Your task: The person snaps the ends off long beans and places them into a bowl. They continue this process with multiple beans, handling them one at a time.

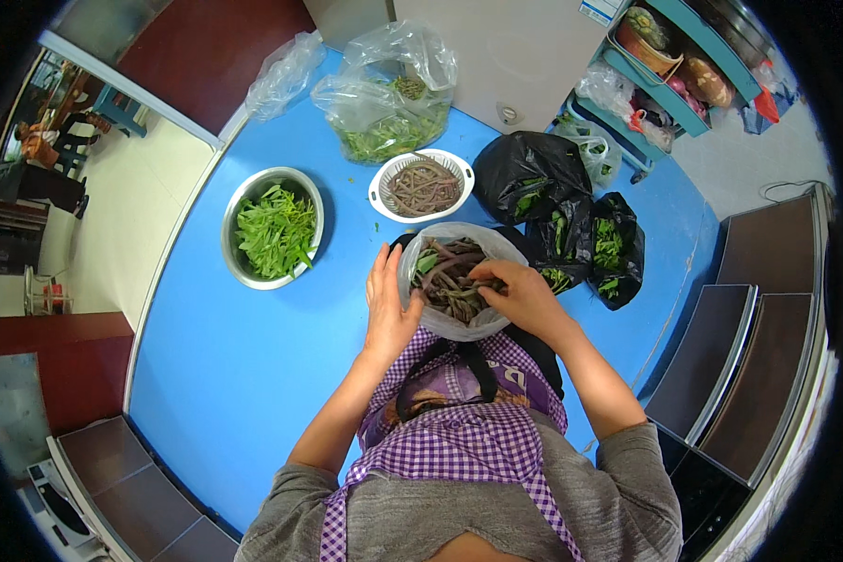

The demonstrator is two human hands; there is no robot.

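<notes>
A clear plastic bag (464, 330) full of brownish-purple stems, perhaps fern shoots (456, 270), stands open at my lap. My left hand (392, 298) steadies its left rim, thumb over the edge and fingers spread along the outside. My right hand (523, 295) reaches in from the right, fingertips pinching some of the stems. Just beyond the bag, a white oval plastic colander (376, 199) holds more such stems. To the left, a steel bowl (230, 247) is heaped with green leaves (274, 228).
Black plastic bags (534, 165) of greens lie at the right. Clear bags (386, 105) with greens stand at the back, before a grey appliance. A teal rack (681, 105) with vegetables is at back right, dark drawers (709, 351) at right. Through a doorway at far left, people are visible.
</notes>
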